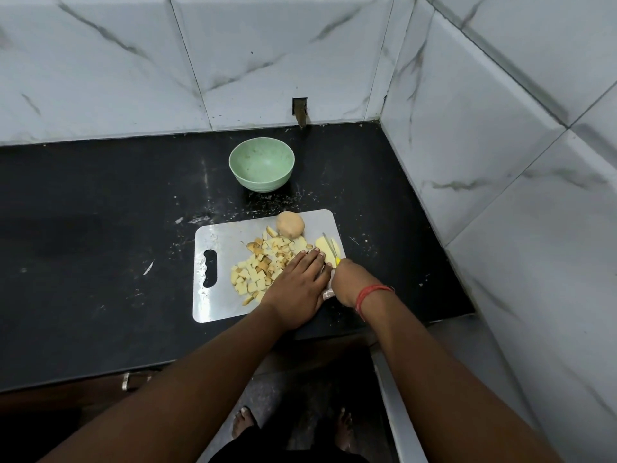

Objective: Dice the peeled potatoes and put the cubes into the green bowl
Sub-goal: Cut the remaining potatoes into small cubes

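Head view: your left hand (297, 282) lies flat, fingers straight, on the potato slab (325, 250); right hand (349, 279) grips the knife (330, 247). Cubes (260, 265) on board (213, 235); green bowl (261, 168) sits empty, well apart. Wet potato likely slips, so pin it flat.

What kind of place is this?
Most likely a home kitchen: a black counter in a tiled corner, a cutting board with diced potato, and a green bowl.

left hand (298, 285) flat, fingers straight, right hand (350, 280) curled, gripping
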Tool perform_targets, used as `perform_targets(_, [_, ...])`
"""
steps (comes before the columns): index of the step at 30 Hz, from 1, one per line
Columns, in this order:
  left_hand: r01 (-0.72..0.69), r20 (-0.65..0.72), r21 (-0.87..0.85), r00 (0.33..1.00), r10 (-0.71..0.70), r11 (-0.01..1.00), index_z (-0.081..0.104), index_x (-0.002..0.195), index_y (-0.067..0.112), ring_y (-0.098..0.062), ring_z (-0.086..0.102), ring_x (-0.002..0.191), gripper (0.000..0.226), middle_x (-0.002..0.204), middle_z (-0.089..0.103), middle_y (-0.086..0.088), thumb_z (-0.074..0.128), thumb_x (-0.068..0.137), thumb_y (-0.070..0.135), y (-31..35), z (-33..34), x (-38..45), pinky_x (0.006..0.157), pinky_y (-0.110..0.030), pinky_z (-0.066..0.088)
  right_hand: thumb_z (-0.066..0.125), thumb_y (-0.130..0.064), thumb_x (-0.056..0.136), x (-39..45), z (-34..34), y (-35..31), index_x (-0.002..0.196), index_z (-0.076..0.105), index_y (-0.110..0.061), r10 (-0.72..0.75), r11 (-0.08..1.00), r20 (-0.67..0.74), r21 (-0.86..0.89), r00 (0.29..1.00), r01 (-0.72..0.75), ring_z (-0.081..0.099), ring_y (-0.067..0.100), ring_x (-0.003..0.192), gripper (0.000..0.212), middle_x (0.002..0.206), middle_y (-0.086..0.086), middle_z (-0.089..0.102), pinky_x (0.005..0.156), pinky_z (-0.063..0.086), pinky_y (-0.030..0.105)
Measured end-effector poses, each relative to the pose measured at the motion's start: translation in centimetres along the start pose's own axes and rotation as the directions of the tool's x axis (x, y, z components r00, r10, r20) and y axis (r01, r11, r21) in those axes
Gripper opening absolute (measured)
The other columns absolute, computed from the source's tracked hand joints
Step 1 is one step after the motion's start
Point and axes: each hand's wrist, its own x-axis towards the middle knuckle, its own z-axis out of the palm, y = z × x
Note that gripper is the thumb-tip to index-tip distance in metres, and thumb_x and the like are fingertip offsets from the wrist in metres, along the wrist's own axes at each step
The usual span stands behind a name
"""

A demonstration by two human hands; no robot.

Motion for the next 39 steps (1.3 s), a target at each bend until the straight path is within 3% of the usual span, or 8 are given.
perform_targets(4, [0.006,0.006,-0.005,1.000,-0.006,1.000,0.053,0.144,0.006,-0.038,0.040,0.146,0.060,0.150,0.050,-0.021,0.031,0.102,0.041,0.1,-0.1,0.1,0.122,-0.051,0.030,0.048,-0.017,0.099,-0.3,0.8,0.0,0.136,0.044,-0.004,0.119,0.992,0.111,0.027,0.987,-0.123,0.053,0.029,0.122,0.040,0.133,0.014,0.053,0.101,0.042,0.036])
perform_targets(7, [0.010,0.018,0.004,1.000,-0.010,1.000,0.052,0.145,0.006,-0.037,0.039,0.146,0.062,0.151,0.049,-0.021,0.028,0.104,0.045,0.1,-0.1,0.1,0.123,-0.050,0.029,0.045,-0.011,0.097,-1.1,2.1,2.3,0.125,0.050,0.000,0.045,0.997,0.049,0.067,0.998,-0.048,0.059,0.038,0.110,0.031,0.120,0.021,0.059,0.088,0.047,0.042])
perform_targets(10, [0.012,0.027,0.011,1.000,-0.012,1.000,0.053,0.144,0.005,-0.037,0.039,0.146,0.063,0.151,0.050,-0.021,0.025,0.105,0.046,0.1,-0.2,0.1,0.123,-0.050,0.030,0.041,-0.011,0.098,-2.2,3.2,4.0,0.126,0.045,-0.001,0.032,0.997,0.044,0.070,0.999,-0.035,0.058,0.038,0.109,0.030,0.119,0.021,0.057,0.087,0.047,0.042])
perform_targets(20, [0.018,0.017,0.020,1.000,-0.019,1.000,0.052,0.145,0.006,-0.036,0.039,0.146,0.062,0.152,0.049,-0.020,0.027,0.106,0.048,0.1,0.2,0.0,0.121,-0.051,0.031,0.040,-0.013,0.100,-5.4,4.5,6.5,0.113,0.045,-0.007,0.049,0.995,0.060,0.081,0.997,-0.054,0.062,0.028,0.100,0.015,0.113,0.016,0.062,0.076,0.043,0.030])
perform_targets(25, [0.038,-0.023,0.014,0.999,-0.037,0.999,0.051,0.147,0.007,-0.036,0.038,0.147,0.062,0.153,0.048,-0.020,0.030,0.106,0.049,0.2,0.3,-0.3,0.122,-0.053,0.030,0.041,-0.016,0.101,-4.2,2.5,4.9,0.115,0.047,-0.007,0.027,0.987,-0.044,0.160,0.999,-0.020,0.057,0.019,0.082,0.018,0.101,0.008,0.062,0.069,0.039,0.027])
perform_targets(34, [0.049,-0.036,0.010,0.998,-0.049,0.999,0.051,0.148,0.003,-0.035,0.038,0.147,0.065,0.152,0.049,-0.017,0.029,0.104,0.046,0.2,0.5,-0.5,0.123,-0.051,0.029,0.043,-0.011,0.098,0.5,-0.1,0.4,0.125,0.050,0.000,-0.009,0.999,0.004,0.040,1.000,0.008,0.060,0.035,0.110,0.030,0.121,0.020,0.060,0.081,0.045,0.036])
perform_targets(37, [0.051,-0.030,-0.003,0.998,-0.051,0.999,0.049,0.148,0.004,-0.035,0.038,0.147,0.064,0.152,0.050,-0.017,0.033,0.102,0.044,0.2,0.3,-0.4,0.123,-0.052,0.028,0.040,-0.018,0.102,0.0,0.0,-0.6,0.131,0.050,-0.005,-0.038,0.997,0.105,-0.058,0.994,0.045,0.054,0.029,0.120,0.033,0.121,0.011,0.058,0.092,0.041,0.034])
perform_targets(39, [0.052,-0.029,-0.005,0.998,-0.052,0.999,0.049,0.148,0.004,-0.035,0.039,0.146,0.064,0.151,0.050,-0.016,0.034,0.101,0.044,0.1,0.3,-0.4,0.122,-0.053,0.028,0.041,-0.016,0.101,0.3,0.8,-0.2,0.133,0.045,-0.003,0.007,1.000,0.116,-0.004,0.993,-0.007,0.055,0.030,0.118,0.035,0.120,0.013,0.057,0.076,0.043,0.032])
